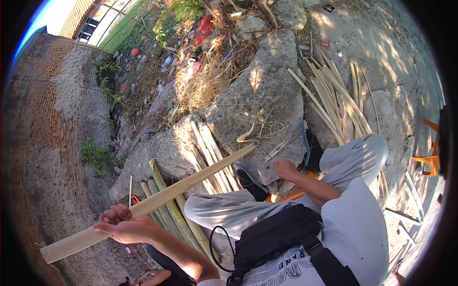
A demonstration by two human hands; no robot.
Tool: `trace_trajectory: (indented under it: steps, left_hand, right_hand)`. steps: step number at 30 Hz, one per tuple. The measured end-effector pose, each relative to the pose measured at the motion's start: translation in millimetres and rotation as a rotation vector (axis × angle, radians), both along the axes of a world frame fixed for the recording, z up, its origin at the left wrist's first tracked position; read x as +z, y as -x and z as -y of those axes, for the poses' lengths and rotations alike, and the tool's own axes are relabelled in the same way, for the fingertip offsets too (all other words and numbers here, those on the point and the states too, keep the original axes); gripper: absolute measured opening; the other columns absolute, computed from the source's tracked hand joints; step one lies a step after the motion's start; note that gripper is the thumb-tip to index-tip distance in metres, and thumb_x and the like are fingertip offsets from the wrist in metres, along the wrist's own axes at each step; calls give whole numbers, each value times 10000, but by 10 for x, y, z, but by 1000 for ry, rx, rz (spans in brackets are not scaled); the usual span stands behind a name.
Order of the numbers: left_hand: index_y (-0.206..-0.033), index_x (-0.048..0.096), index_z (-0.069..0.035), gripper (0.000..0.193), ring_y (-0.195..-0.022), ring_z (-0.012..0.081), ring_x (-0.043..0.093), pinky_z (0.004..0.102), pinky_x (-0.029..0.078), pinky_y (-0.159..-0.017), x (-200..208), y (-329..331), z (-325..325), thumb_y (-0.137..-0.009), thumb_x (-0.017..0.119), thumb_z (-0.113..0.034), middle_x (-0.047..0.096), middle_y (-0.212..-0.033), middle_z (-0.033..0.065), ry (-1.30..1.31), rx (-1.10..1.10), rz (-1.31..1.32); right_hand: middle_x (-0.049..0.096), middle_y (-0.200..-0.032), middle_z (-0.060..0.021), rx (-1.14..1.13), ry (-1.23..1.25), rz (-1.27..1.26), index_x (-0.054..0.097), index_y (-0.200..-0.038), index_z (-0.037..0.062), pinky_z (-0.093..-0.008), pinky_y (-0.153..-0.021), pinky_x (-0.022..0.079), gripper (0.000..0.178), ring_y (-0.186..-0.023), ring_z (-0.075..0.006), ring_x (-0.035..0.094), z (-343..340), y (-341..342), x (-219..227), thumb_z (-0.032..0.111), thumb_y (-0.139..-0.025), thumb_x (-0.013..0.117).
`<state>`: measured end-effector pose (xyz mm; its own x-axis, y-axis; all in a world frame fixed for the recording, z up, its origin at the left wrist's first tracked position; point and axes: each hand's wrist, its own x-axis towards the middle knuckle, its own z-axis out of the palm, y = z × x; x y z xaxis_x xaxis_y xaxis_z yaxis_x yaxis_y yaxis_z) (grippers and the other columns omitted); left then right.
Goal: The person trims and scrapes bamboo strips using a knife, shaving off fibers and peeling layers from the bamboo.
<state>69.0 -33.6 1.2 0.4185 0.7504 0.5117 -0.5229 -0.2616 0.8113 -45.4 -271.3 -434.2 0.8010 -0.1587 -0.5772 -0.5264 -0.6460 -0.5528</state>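
bamboo slat (pixel 157 198), left hand (pixel 125 225) gripping, rubble ground (pixel 257 95), brick wall (pixel 36 109)

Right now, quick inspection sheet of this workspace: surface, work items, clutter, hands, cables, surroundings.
Surface: rough broken concrete slabs on dirt.
Work items: long split bamboo slat; green bamboo poles under it; pale bamboo strips beyond the knee.
Clutter: dry grass and litter behind the slabs; shavings on the concrete.
Hands: left hand grips the slat; right hand low between the knees, contents unclear.
Cables: thin black cord at the chest bag.
Surroundings: brick wall, orange chair.
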Motion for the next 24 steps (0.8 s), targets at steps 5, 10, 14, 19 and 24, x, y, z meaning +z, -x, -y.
trace_trajectory:
  steps: [5,10,14,19,24]
  left_hand:
    - [-703,307,-131,463,-519,82,191,258,165,-473,49,-5,36,-1021,413,-449,191,-620,-37,-17,-10,56]
    - [-701,301,-133,462,-516,82,183,260,165,-471,58,-18,3,-1023,409,-446,186,-618,-38,-16,-74,29]
    - [-698,291,-135,462,-517,77,182,260,160,-470,62,5,-40,-1025,409,-439,186,-615,-40,9,-20,24]
    - [-693,300,-140,459,-514,70,178,258,155,-467,67,-22,16,-1025,412,-437,186,-612,-46,-9,-59,35]
    - [-683,294,-148,468,-507,72,190,251,161,-465,50,69,6,-1026,400,-447,181,-602,-50,23,-48,25]
  right_hand:
    - [666,-917,-280,263,-126,207,701,-919,-12,-525,-828,499,582,-904,-440,647,-197,-51,725,466,-971,371]
    - [667,-859,-273,-59,-42,-2,691,-926,-8,-528,-807,503,565,-866,-450,647,-90,-40,48,458,-970,375]
    - [661,-922,-290,84,-127,32,676,-974,-23,-537,-801,504,565,-912,-454,638,-136,-83,699,453,-976,370]
    - [656,-918,-295,17,-114,21,677,-955,-29,-539,-794,502,562,-910,-460,634,-73,70,122,448,-973,379]
    - [655,-893,-296,-11,-85,-88,671,-967,-27,-533,-791,501,541,-886,-461,636,28,-102,412,439,-971,395]
